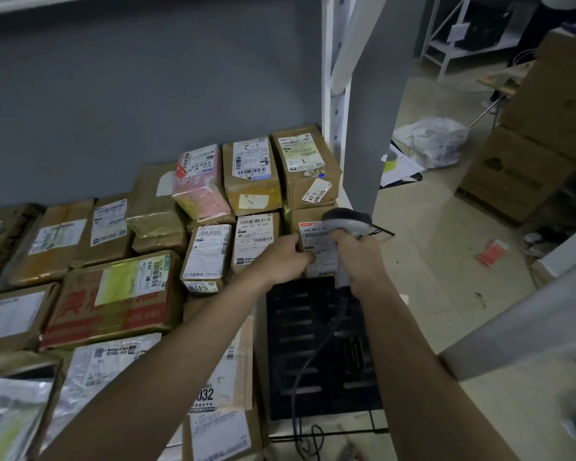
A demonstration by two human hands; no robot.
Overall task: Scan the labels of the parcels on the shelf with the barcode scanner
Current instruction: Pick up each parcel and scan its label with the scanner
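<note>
Right hand (359,257) is wrapped around the barcode scanner (348,224), its head right over the label (315,242) on a brown parcel (308,217) at the shelf's right end. Left hand (281,261) grips that parcel's left edge, more parcels (207,254) packed alongside.

Label (315,242) between both hands: lower lines blurred, partly covered by left hand (285,261) and right hand (359,259). Scanner (348,219) handle hidden inside right fist. Parcels (4,407) far left of left hand run off the frame edge, print unreadable. Both forearms cut at bottom edge.
</note>
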